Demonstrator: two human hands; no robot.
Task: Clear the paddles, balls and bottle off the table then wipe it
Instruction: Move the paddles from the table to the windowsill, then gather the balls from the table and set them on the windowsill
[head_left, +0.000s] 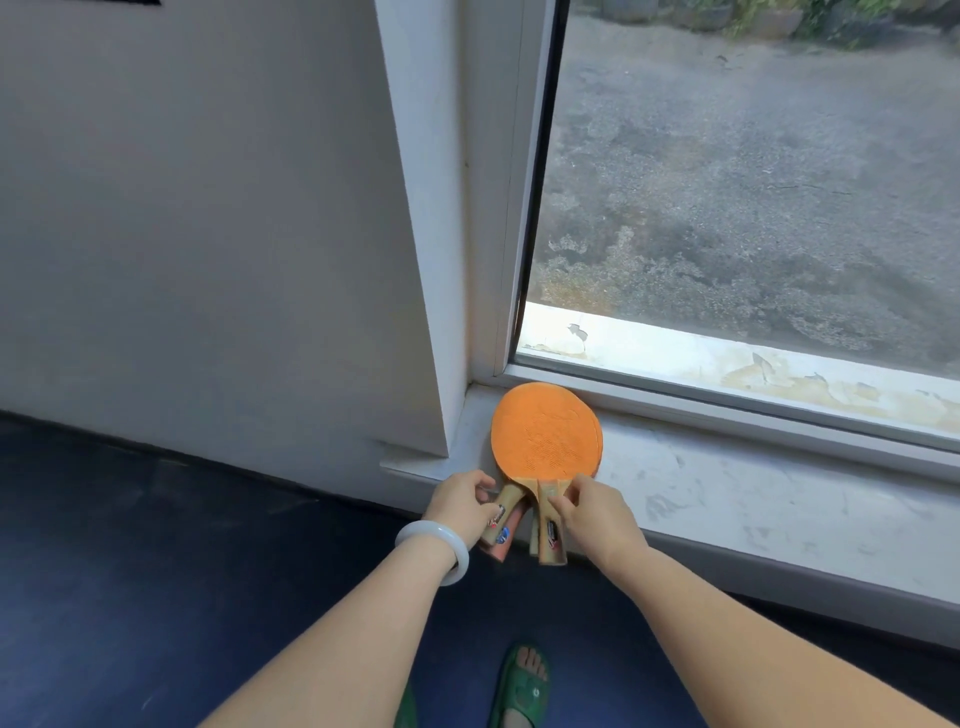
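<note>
Orange-faced table tennis paddles (546, 432) lie stacked on a white window sill (727, 499), blades overlapping, wooden handles fanned out over the sill's front edge. My left hand (460, 506), with a pale bangle on the wrist, grips the left handle. My right hand (597, 512) pinches the right handle near the blade. How many paddles are in the stack is unclear. No balls, bottle or table are in view.
The sill runs rightward under a large window (753, 182) looking onto gravel ground. A white wall (208, 234) stands to the left. Below lies dark blue floor (156, 545), with my foot in a green sandal (522, 686).
</note>
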